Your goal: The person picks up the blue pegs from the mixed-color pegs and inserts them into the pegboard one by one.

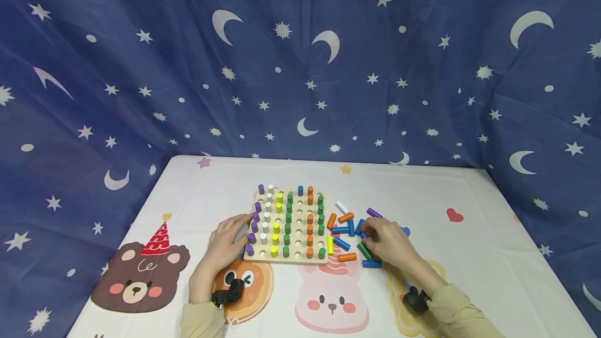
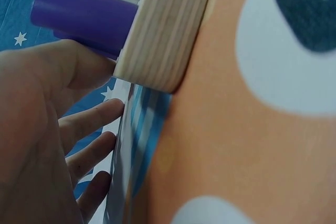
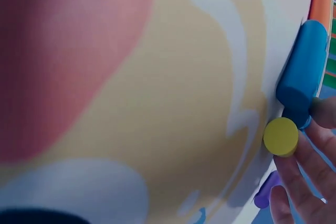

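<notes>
A wooden pegboard [image 1: 281,261] carries rows of purple, white, yellow, green and orange pegs, plus one blue peg [image 1: 300,190] at the far side. Beside its left edge my left hand [image 1: 227,241] rests with relaxed fingers; in the left wrist view a digit touches the board's side [image 2: 163,30] below a purple peg [image 2: 84,19]. My right hand [image 1: 389,241] is low over the loose pegs right of the board. In the right wrist view a yellow peg [image 3: 281,136] appears held against its fingers, end-on, near a blue peg [image 3: 303,64]; the head view hides this yellow peg.
Loose pegs lie around the right hand: several blue ones, orange pegs [image 1: 347,257], a green peg [image 1: 363,250], a white peg [image 1: 341,207], a purple peg [image 1: 374,213] and another yellow peg [image 1: 330,245]. A starry blue cloth [image 1: 263,119] hangs behind the printed white tablecloth [image 1: 479,254].
</notes>
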Demonstrator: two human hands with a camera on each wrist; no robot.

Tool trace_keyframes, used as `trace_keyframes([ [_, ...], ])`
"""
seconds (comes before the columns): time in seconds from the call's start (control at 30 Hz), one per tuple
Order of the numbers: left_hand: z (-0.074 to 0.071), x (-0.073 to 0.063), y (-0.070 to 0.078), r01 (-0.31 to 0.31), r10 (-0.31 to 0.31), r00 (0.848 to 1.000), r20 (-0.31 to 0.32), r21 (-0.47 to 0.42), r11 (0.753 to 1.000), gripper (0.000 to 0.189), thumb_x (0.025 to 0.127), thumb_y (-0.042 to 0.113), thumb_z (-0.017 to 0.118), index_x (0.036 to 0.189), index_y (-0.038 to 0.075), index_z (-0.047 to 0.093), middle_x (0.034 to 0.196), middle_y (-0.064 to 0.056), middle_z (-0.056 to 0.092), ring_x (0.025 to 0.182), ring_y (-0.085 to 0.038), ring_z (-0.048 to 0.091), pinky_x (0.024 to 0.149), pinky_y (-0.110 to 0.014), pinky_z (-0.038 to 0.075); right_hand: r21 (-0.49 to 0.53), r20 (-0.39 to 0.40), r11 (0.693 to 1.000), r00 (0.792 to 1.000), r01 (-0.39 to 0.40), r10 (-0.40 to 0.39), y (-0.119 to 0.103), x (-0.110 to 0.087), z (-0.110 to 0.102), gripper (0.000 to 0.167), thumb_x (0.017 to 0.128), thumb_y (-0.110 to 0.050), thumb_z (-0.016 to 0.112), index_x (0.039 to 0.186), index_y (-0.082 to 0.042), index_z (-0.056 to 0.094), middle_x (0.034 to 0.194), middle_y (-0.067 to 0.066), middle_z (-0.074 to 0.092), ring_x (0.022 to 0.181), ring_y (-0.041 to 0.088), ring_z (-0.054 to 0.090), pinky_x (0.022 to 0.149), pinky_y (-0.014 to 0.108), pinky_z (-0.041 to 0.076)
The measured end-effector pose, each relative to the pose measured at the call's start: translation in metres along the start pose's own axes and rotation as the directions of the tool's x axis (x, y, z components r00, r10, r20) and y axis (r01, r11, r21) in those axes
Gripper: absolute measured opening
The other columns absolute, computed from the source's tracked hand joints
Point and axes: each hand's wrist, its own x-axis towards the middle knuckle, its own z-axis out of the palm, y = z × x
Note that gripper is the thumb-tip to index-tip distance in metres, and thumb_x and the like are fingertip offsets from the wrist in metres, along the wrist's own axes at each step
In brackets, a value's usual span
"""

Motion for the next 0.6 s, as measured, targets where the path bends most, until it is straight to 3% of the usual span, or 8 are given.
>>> trace_keyframes([
  [0.6, -0.0008, 0.0007, -0.0006, -0.010, 0.010, 1.000, 0.000, 0.016, 1.000, 0.050, 0.096, 0.020, 0.052, 0.145, 0.017, 0.044, 0.148, -0.010, 0.043, 0.141, -0.035, 0.029, 0.111, -0.063, 0.019, 0.034, 0.018, 0.998, 0.999, -0.048, 0.047, -0.0011, 0.0024, 0.0016, 0.019, 0.076, -0.015, 0.078, 0.091, -0.017, 0.066, 0.076, -0.008, 0.061, 0.071, 0.009, 0.050, 0.075, 0.031, 0.035],
])
